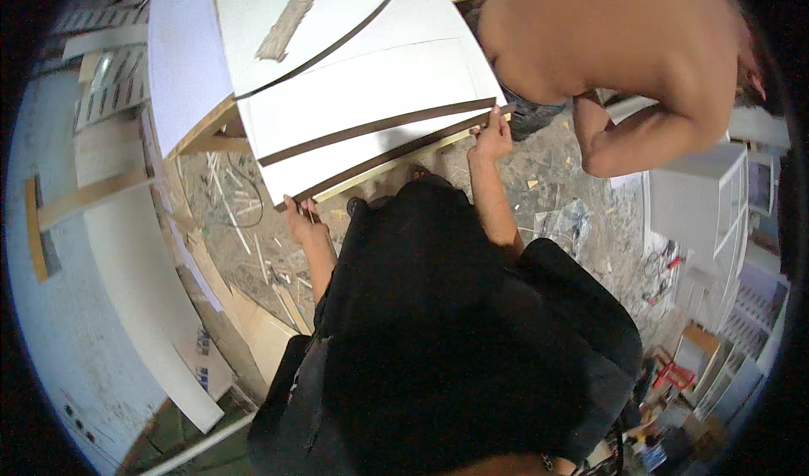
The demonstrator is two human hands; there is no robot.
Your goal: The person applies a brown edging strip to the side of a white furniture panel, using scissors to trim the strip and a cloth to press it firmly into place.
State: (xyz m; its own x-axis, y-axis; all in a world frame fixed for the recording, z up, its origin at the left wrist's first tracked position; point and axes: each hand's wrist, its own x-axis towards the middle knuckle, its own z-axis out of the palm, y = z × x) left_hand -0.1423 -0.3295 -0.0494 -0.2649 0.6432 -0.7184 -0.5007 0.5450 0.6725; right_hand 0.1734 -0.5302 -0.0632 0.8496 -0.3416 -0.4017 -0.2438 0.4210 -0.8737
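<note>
A white panel (337,118) lies on a work table ahead of me. Along its near edge runs a dark brown strip (396,151), with a pale yellow edge (383,165) showing just below it. Near the strip's left end, the fingers of my left hand (306,223) are closed on it. My right hand (491,141) pinches the strip close to its right end, thumb toward the top. A second dark brown strip (371,133) lies across the panel, farther from me. Some fingertips are hidden at the edge.
A thin dark curved strip (354,33) and a rough pale scrap (291,16) lie farther back on the white surface. Another person (615,46) bends over close by on the right. Wood offcuts (253,231) litter the floor. A white cabinet (695,193) stands at right.
</note>
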